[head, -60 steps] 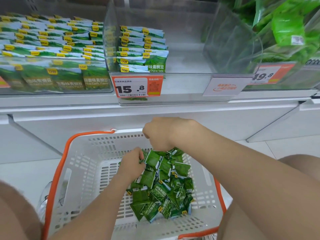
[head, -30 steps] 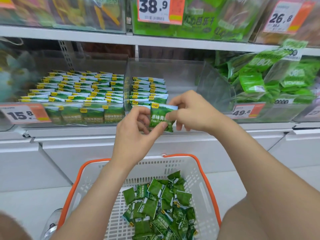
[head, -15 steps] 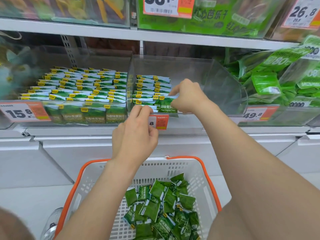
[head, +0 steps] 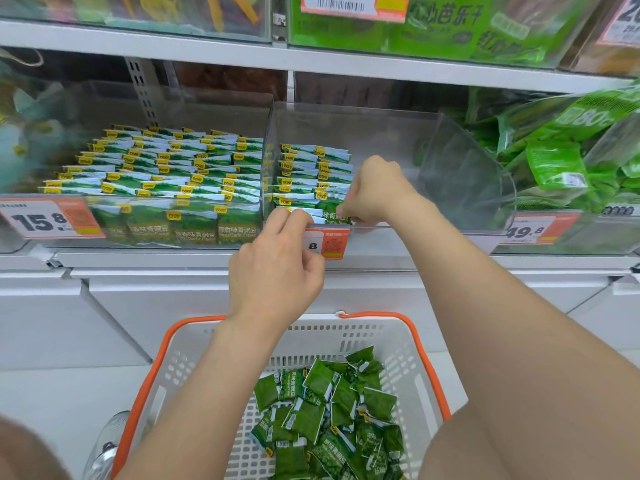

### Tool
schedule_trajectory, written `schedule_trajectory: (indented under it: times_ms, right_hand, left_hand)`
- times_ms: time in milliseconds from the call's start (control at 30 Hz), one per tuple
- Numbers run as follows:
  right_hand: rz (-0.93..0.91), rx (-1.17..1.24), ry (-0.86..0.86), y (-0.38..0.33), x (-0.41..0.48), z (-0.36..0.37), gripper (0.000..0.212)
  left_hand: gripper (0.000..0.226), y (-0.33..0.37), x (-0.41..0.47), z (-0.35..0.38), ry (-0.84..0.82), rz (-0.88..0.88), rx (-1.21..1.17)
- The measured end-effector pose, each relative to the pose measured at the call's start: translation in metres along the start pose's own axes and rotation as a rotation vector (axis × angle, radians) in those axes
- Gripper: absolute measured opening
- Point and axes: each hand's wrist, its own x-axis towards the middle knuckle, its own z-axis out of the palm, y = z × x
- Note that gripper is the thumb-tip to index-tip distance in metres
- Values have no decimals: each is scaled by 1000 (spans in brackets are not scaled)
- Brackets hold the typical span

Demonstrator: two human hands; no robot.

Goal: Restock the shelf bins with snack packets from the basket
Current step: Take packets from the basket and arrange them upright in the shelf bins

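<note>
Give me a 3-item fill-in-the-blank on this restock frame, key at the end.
The right hand pinches a ___ packet at the front of the partly filled bin.
The white basket has ___ handles.
The price tag on the left bin reads 15.___.
Missing: green; orange; 8.

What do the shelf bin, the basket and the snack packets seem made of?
Shelf bin: clear rigid plastic, likely acrylic; contents show through its glossy walls. Basket: white moulded plastic, matte, slotted walls. Snack packets: thin printed film, creased and shiny; plastic or foil lining unclear.
</note>
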Motion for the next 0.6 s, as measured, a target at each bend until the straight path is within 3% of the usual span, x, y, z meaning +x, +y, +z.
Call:
schedule_trajectory:
  times_ms: [67,200,300,367,433,600]
  right_hand:
    - [-55,14,31,0,-8,-4,3]
    - [-252,-18,202,-11,-46,-13,33]
    - [-351,3,247,-22,-81,-16,24]
    - [-393,-69,125,-27,-100,-16,23]
    - [-412,-169,-51,-29,-117,-12,18]
    - [-461,-402,-363,-19,-144,23,36]
  left_hand:
    - [27,1,2,-2,-21,-33,-39]
    - [31,2,3,-6,8,-67,-154]
    - [31,3,-6,-7,207,36,-234]
    - [19,0,-17,-2,351,134,-197]
    - [11,-8,-30,8,370,216,-164]
    - [10,-39,-74,49,21,170,-190]
